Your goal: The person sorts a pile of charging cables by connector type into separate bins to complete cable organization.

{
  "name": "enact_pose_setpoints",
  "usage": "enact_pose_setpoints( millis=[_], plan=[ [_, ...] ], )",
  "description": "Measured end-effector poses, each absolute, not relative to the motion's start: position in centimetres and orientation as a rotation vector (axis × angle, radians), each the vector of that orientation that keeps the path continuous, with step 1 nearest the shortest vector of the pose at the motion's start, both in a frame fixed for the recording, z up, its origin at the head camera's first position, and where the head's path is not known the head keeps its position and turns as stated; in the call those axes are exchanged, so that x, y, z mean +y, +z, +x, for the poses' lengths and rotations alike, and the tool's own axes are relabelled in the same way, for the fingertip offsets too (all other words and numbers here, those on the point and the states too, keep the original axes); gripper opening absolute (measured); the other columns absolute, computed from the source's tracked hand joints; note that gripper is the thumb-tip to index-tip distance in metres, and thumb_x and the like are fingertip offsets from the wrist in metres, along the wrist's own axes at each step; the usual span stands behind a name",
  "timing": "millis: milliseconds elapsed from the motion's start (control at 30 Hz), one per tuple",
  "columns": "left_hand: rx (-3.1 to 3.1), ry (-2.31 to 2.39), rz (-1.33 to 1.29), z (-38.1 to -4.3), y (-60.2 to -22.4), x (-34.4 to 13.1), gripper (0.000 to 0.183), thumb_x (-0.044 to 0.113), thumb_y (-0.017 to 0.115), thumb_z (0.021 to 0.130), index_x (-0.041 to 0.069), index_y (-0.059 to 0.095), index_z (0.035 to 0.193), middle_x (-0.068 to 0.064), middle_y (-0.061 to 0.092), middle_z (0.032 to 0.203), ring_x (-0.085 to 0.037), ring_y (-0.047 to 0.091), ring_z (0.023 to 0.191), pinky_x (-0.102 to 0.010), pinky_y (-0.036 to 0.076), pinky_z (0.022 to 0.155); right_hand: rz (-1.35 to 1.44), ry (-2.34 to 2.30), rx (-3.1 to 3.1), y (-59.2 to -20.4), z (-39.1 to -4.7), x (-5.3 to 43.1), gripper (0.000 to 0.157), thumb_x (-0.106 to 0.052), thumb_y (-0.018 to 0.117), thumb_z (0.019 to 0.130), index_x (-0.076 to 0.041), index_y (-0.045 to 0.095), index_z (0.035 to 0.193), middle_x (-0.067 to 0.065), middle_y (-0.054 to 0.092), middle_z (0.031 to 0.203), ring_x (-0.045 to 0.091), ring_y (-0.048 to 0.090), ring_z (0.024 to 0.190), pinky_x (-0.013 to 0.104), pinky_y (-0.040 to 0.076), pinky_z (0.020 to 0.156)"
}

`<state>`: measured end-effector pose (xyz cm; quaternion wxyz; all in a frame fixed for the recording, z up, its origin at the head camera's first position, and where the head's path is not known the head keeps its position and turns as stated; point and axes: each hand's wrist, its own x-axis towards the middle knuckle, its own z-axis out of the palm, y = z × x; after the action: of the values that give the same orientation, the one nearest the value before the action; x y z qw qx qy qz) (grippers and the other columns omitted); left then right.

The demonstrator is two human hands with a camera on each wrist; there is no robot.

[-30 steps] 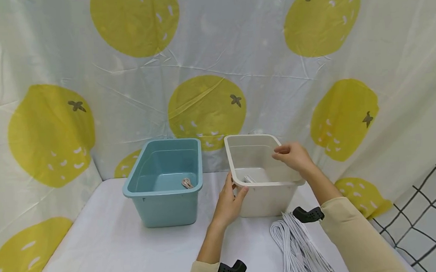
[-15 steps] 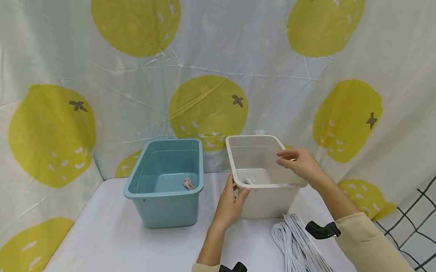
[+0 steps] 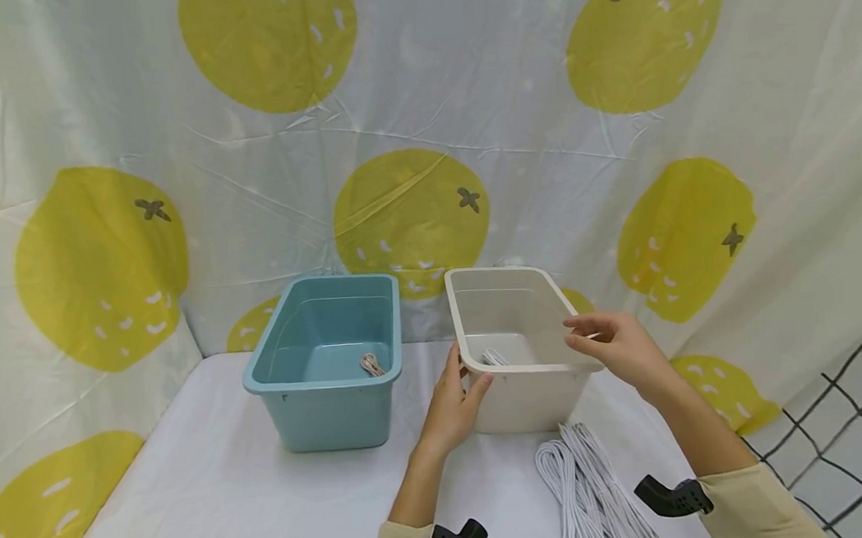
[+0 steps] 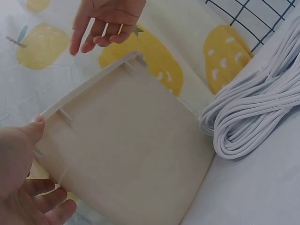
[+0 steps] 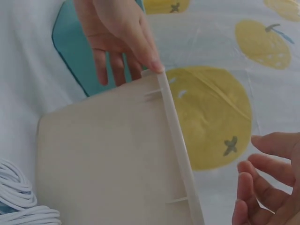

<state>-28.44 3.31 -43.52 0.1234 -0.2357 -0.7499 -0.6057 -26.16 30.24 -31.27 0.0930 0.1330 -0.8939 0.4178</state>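
Observation:
A beige plastic bin [image 3: 531, 399] stands right of centre in the head view. My left hand [image 3: 450, 404] holds its near left corner, thumb on the rim and fingers along the side, as the left wrist view also shows. Over the bin's right rim hovers my right hand [image 3: 621, 352], fingers loosely bent; in the right wrist view this hand [image 5: 272, 183] has nothing between thumb and fingers. A small white cord bundle [image 3: 493, 356] lies inside the bin near its front wall. Bundles of white cable [image 3: 593, 489] lie on the table in front of it.
To the left stands a blue-green bin [image 3: 329, 415] with a small brownish cord bundle [image 3: 371, 365] inside. A lemon-print curtain [image 3: 263, 189] hangs behind the white-covered table [image 3: 215, 496]. Black wire grid [image 3: 848, 433] shows at the lower right.
My right hand has drawn back from over the beige bin, rightward and toward me. My left hand stays at the bin's corner, and both bins remain in place.

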Motion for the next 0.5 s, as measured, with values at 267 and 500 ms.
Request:
enact_pose_setpoints(
  millis=[267, 500],
  plan=[
    [-2.180, -1.758, -0.700, -28.5, -43.8, 3.5, 0.070, 0.033, 0.059, 0.107, 0.012, 0.023, 0.163, -0.019, 0.042, 0.156, -0.041, 0.047, 0.137, -0.065, 0.048, 0.099, 0.406, 1.211, -2.627, -31.8, -24.2, 31.4, 0.042, -0.019, 0.073, 0.099, 0.002, 0.066, 0.135, 0.013, 0.069, 0.107, 0.028, 0.070, 0.091, 0.028, 0.053, 0.075],
    [-2.192, -1.737, -0.679, -28.4, -43.6, 3.4, 0.071, 0.035, 0.059, 0.107, 0.013, 0.022, 0.164, -0.019, 0.042, 0.156, -0.042, 0.049, 0.136, -0.063, 0.049, 0.098, 0.472, 1.168, -2.658, -32.7, -22.8, 32.4, 0.043, -0.016, 0.074, 0.098, -0.001, 0.064, 0.138, 0.009, 0.069, 0.111, 0.013, 0.069, 0.088, 0.029, 0.054, 0.074]
  ],
)
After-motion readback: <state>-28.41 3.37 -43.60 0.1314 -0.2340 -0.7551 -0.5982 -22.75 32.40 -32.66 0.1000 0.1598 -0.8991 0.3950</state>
